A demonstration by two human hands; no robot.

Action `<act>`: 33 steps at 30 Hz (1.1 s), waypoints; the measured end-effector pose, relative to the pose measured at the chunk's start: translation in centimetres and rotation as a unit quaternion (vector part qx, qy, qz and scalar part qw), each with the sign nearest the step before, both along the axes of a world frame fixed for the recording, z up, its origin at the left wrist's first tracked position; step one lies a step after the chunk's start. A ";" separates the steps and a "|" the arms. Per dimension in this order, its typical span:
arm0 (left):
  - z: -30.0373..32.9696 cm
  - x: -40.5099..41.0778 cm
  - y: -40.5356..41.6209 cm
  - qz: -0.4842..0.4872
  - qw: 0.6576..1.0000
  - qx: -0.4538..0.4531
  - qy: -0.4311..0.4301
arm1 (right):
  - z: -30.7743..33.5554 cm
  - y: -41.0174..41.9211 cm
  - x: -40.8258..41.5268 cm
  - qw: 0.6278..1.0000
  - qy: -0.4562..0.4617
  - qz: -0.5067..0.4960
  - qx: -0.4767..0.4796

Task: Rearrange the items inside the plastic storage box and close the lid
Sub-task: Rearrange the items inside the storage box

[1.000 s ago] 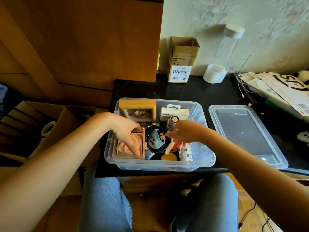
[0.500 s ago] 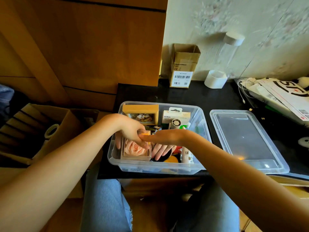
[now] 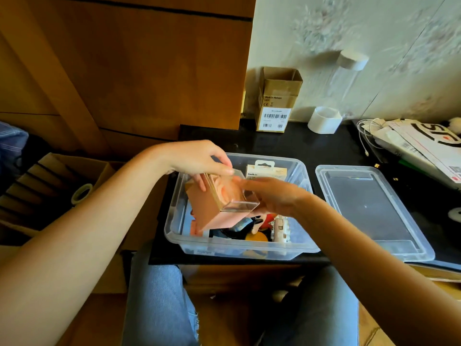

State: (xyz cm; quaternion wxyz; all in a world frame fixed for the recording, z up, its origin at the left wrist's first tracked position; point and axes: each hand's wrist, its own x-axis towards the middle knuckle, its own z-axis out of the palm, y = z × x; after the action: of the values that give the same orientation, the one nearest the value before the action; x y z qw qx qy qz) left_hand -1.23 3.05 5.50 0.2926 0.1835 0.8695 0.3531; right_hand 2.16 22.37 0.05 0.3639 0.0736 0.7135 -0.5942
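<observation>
At the far left an open cardboard carton point(image 3: 62, 171) sits low beside the surface, with a roll of tape point(image 3: 81, 193) resting on its flap. The left hand point(image 3: 199, 159) reaches in from that side, its grip grasping the top of a pink display cube point(image 3: 219, 203), thumb and fingers curled over the upper edge. The cube is tilted, held in the air above the left half of the clear plastic storage box point(image 3: 239, 250), and a peach rose shows through its transparent face. The right hand point(image 3: 272, 196) meets it from the other side, its grip grasping the cube's clear right face and lower corner. Under the cube, inside the box, lie a white Belkin package point(image 3: 265, 172) standing against the far wall, a yellow round object point(image 3: 257, 237), something red, and a small white device point(image 3: 280, 229) near the front wall. The box stands at the near edge of the black surface point(image 3: 287, 143). Just to its right, apart from it, the clear lid point(image 3: 371, 211) lies flat. Farther back stand a small brown carton with a barcode label point(image 3: 277, 101) and a white cup point(image 3: 324, 119); at the far right sit white cables point(image 3: 366, 131) and printed packaging point(image 3: 424, 143).
</observation>
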 end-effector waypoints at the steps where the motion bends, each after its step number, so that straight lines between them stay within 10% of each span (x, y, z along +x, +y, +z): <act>1: 0.2 -0.1 0.1 0.004 1.000 0.012 0.011 | 0.6 0.3 0.0 1.000 0.020 0.001 0.019; 12: 0.1 -0.9 1.3 0.133 0.965 0.147 0.174 | 4.2 1.1 -2.9 0.974 0.185 -0.047 0.125; 25: -7.0 -1.6 -1.4 0.243 0.938 0.037 0.245 | 1.5 -0.6 -4.3 0.978 0.134 -0.058 0.148; 29: -5.8 -0.1 -1.7 0.213 0.901 0.090 0.367 | 0.5 0.8 -3.1 0.952 0.055 0.112 0.278; 33: -4.5 1.5 -1.6 0.095 0.956 0.093 0.261 | -2.8 0.9 -1.9 0.893 0.169 0.234 0.347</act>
State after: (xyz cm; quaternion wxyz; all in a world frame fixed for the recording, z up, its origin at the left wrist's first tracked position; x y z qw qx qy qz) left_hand 0.25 1.47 0.95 0.0024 0.2124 0.8925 0.3979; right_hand 0.30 23.30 -2.77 0.3181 -0.0754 0.9214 -0.2103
